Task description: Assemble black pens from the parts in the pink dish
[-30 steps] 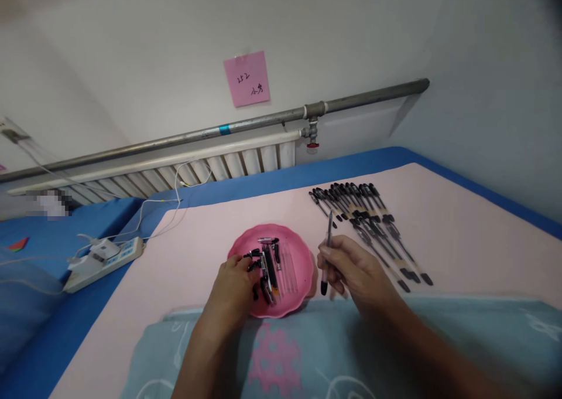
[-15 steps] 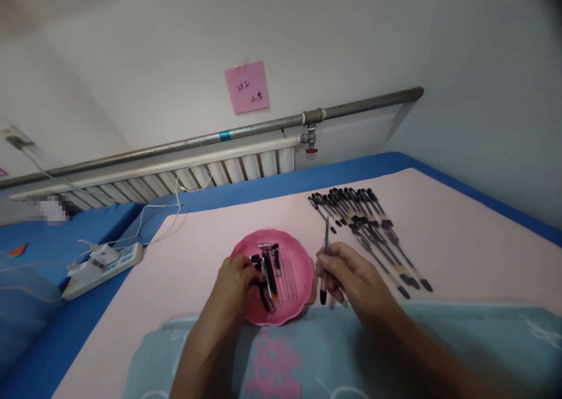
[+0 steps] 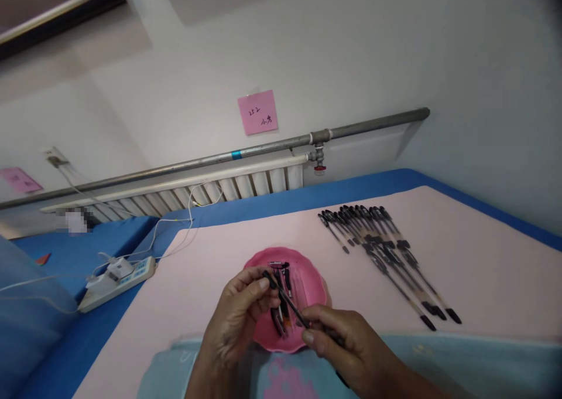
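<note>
My left hand [image 3: 239,305] pinches a small black pen cap [image 3: 269,279] between thumb and fingers. In my right hand [image 3: 351,343] is a pen [image 3: 293,308], slanting up toward that cap. The pen's upper end is at the cap; whether it sits inside I cannot tell. Both hands are over the near side of a pink scalloped plate [image 3: 317,276]. Black pen parts [image 3: 287,282] and clear tubes [image 3: 299,287] lie in the plate, partly hidden by my hands and the pen.
To the right, several capped black pens [image 3: 362,220] lie in rows on the pink sheet [image 3: 237,233]. A light blue cloth [image 3: 175,369] covers the near edge. At left lies a power strip [image 3: 116,282] with cords. A radiator [image 3: 259,182] and pipe [image 3: 281,145] run along the wall.
My left hand has come up from the plate's contents with a black cap. My right hand has tilted the upright pen leftward to meet it. The view has shifted upward and left.
</note>
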`<state>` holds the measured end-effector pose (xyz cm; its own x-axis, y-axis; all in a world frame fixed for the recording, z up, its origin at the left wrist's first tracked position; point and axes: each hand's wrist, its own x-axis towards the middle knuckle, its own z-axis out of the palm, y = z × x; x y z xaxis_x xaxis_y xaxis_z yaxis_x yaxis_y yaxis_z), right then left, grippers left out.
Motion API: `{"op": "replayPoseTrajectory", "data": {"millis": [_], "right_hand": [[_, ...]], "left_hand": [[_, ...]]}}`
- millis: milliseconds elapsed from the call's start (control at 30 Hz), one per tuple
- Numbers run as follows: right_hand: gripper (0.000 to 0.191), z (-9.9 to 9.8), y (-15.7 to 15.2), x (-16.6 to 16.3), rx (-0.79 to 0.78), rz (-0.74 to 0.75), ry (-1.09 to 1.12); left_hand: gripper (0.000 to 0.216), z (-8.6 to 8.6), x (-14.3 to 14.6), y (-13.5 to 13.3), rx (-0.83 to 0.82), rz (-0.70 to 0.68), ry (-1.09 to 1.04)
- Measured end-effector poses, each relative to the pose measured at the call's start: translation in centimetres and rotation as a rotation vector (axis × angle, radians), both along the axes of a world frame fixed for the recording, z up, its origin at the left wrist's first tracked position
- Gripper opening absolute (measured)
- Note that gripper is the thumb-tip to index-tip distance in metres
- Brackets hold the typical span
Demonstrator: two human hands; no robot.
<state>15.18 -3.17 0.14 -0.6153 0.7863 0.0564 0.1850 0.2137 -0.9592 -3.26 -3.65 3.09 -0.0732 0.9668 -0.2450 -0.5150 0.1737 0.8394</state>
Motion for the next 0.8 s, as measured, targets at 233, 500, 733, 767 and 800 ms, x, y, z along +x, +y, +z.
{"op": "replayPoseTrajectory", "data": {"millis": [233,500,733,767,800], "right_hand": [[0.020,0.0,-0.1,0.2,0.009,0.006,-0.022],[0.021,0.2,0.0,0.1,0.033,-0.013,-0.033],[0.024,-0.5,0.0,0.3,0.208,-0.077,-0.066],[0.024,-0.6,0.0,0.3,0.216,-0.082,-0.057],[0.024,-0.6,0.0,0.3,0.212,-0.084,-0.044]], "left_hand": [[0.024,0.2,0.1,0.1,-0.010,0.051,-0.016],[0.023,-0.6,0.5,0.0,0.011,-0.051,0.094],[0.021,-1.8,2.0,0.0,0.035,-0.176,0.163],[0.020,-1.9,2.2,0.0,0.046,-0.195,0.186],[0.020,-2.0,2.3,0.0,0.056,-0.208,0.212]]}}
